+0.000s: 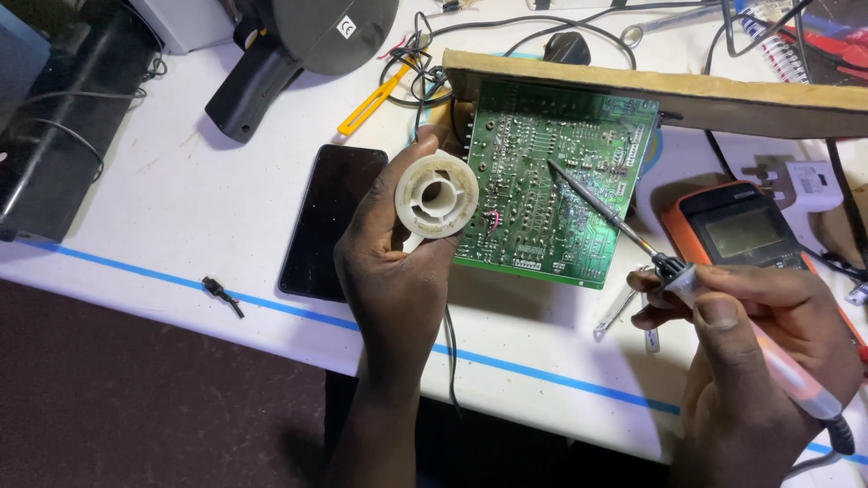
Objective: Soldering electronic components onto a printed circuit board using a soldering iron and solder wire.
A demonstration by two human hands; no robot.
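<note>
My left hand (389, 271) grips a white plastic solder spool (437, 194), held up just left of a green circuit board (561, 172). The board lies solder side up on the white table, its far edge against a wooden strip (669, 90). My right hand (750, 334) holds a soldering iron (633, 237) by its pale handle. The iron's thin metal tip rests on the board near its middle. A cable runs from the handle off the lower right.
A black phone (330, 221) lies face up left of the spool. An orange multimeter (741, 230) sits right of the board. A black tool (289, 54), a yellow-handled tool (375, 95), cables and tweezers (619, 307) lie around. Blue tape (226, 294) marks the table's near edge.
</note>
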